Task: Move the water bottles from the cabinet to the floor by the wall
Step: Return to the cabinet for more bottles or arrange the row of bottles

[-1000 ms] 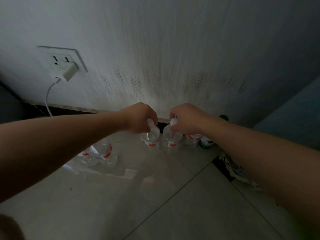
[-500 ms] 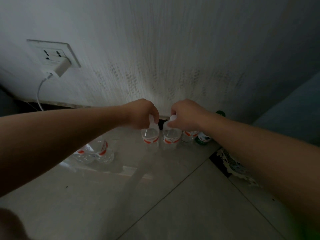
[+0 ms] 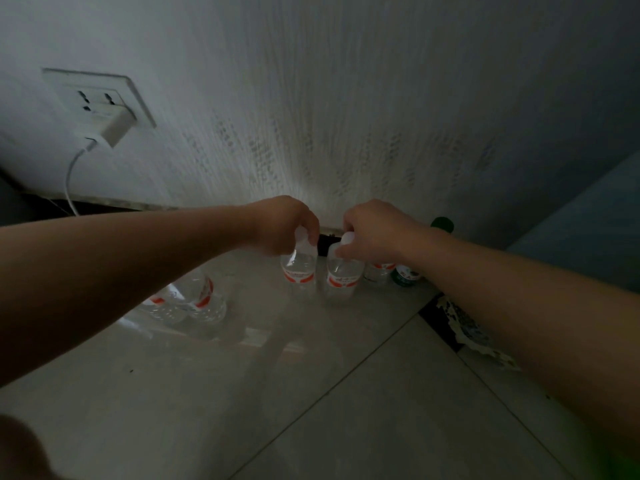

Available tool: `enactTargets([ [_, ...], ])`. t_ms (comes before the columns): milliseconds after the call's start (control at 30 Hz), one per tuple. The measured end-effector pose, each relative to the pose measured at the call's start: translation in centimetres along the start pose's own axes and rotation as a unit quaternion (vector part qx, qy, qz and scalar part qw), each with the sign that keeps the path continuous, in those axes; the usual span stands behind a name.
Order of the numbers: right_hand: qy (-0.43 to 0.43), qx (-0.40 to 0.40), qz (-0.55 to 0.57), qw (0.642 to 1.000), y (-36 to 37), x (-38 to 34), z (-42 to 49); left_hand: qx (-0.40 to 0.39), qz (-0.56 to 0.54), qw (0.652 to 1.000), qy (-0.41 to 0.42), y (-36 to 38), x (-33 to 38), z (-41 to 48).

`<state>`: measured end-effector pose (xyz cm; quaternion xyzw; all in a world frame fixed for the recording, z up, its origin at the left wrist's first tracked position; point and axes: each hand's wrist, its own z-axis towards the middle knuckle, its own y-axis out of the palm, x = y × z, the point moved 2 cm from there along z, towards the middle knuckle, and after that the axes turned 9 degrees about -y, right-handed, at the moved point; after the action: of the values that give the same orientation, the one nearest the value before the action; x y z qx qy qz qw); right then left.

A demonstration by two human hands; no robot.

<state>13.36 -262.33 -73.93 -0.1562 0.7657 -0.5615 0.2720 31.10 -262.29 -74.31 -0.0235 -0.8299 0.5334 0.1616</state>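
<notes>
Head view — left hand (image 3: 284, 226) and right hand (image 3: 375, 230) grip water bottles (image 3: 298, 270).

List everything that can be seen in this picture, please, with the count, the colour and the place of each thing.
water bottles: five, clear with red labels, along the wall; two under the left forearm, two held, one behind the right hand
green bottle: one, green cap and label, right end of the row
wall socket: one, white, on the wall, upper left
charger: one, white, plugged into the socket, cable hanging down
floor: pale glossy tiles
wall: white, textured
left hand: grips the top of one bottle
right hand: grips the top of the next bottle
</notes>
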Motion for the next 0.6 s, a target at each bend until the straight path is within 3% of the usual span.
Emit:
enactTargets([
  [200,0.001,0.002,0.001,1.000,0.3,0.3,0.1,-0.010,0.026,0.999,-0.038,0.5,-0.5,0.3],
  [600,-0.047,-0.017,0.034,0.998,0.4,0.8,0.0,0.091,0.002,0.992,-0.082,1.0,0.0,0.1],
])
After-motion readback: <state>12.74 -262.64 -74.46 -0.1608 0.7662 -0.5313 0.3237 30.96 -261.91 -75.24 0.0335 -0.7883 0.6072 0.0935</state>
